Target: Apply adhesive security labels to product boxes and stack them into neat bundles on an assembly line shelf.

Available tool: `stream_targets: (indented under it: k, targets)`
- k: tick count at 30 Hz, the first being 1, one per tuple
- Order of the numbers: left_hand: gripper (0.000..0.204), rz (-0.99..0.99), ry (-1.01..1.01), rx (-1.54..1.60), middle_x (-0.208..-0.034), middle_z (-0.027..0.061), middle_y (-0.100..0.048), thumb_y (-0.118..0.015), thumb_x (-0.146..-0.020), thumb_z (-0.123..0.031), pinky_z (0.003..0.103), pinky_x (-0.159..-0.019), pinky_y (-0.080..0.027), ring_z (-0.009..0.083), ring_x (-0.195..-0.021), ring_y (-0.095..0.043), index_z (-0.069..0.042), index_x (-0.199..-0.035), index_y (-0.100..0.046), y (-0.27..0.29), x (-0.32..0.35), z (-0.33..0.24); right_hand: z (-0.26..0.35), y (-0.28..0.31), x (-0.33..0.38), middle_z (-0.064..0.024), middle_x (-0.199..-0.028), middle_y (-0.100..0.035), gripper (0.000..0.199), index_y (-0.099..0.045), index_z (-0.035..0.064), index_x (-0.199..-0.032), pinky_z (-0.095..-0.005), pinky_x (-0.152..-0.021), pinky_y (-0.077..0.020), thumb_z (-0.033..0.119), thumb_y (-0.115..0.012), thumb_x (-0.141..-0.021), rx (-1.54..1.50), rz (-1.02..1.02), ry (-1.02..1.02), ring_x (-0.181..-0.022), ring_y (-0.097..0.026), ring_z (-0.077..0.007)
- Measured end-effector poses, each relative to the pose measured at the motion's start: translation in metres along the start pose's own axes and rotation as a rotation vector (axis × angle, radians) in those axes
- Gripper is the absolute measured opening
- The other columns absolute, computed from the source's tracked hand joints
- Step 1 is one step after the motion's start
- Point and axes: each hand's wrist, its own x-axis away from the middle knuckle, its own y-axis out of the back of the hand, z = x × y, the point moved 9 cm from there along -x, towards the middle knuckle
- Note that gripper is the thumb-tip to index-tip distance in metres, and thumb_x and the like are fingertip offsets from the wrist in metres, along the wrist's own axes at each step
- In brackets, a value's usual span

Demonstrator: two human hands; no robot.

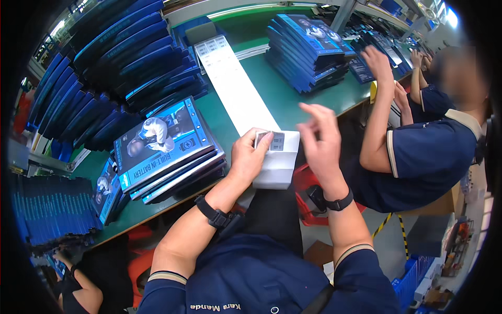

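Your left hand (250, 154) rests on the near end of the long white label strip (235, 86), which runs across the green worktop (308, 102) and hangs over its near edge. Your fingers there are closed together on a small grey label (272, 140), thumb on top, pinching it against the strip right where the strip bends over the edge. Your right hand (319, 136) is lifted just beside it, to the right and apart from the strip, with its fingers spread loosely and holding nothing. You wear a black wristband on each wrist.

Just left of your left hand sits a short stack of flat blue boxes (167, 149) with a printed picture on the top one. Further left and behind, many more blue boxes (104, 68) stand on edge in rows. Another stack of blue boxes (308, 47) lies across the worktop beyond the strip. On your right, a co-worker in a dark blue shirt reaches a hand (377, 60) up toward that far side.
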Motion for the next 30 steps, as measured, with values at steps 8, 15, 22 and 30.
stream_targets:
  k: [8, 15, 22, 30]
  targets:
    - [0.024, -0.059, -0.096, 0.054, -0.071, 0.0113, -0.067, -0.063, -0.097, -0.025, 0.034, -0.062, -0.049, 0.0129, -0.066, -0.061, -0.002, -0.09, -0.069, 0.005, 0.002, -0.003, 0.031, -0.041, 0.02, -0.0026, -0.08, -0.067, 0.041, -0.069, 0.0097, -0.115, -0.0352, -0.071, -0.0429, 0.003, -0.076, -0.075, 0.449, 0.193, 0.514, -0.074, -0.059, -0.0224]
    - [0.041, -0.039, 0.0, 0.035, -0.058, 0.0111, -0.055, -0.068, -0.094, -0.032, 0.036, -0.051, -0.039, 0.01, -0.055, -0.045, 0.002, -0.071, -0.061, 0.005, -0.001, 0.01, 0.039, -0.015, 0.019, -0.0023, -0.082, -0.064, 0.041, -0.07, 0.0073, -0.112, -0.0316, -0.069, -0.0455, -0.008, -0.072, -0.074, 0.173, 0.066, 0.34, -0.071, -0.058, -0.0167]
    - [0.043, -0.067, -0.22, -0.181, -0.06, 0.0161, -0.054, -0.074, -0.088, -0.032, 0.042, -0.056, -0.04, 0.0306, -0.056, -0.049, 0.0, -0.064, -0.058, 0.006, 0.007, -0.006, 0.039, -0.037, -0.008, -0.0172, -0.147, -0.041, 0.081, -0.038, 0.0093, -0.15, -0.0308, -0.083, -0.0526, -0.013, -0.065, -0.077, 0.023, 0.212, 0.154, -0.085, -0.064, -0.0169]
    - [0.051, 0.316, -0.187, -0.218, -0.09, 0.0159, -0.07, -0.061, -0.094, -0.045, 0.051, -0.114, -0.029, 0.0382, -0.103, -0.063, -0.005, -0.125, -0.063, -0.002, 0.025, -0.023, 0.073, -0.041, -0.043, -0.0168, -0.143, -0.042, 0.078, -0.045, 0.0137, -0.147, -0.0251, -0.08, -0.0549, -0.018, -0.061, -0.077, -0.144, 0.296, 0.13, -0.09, -0.063, -0.013]
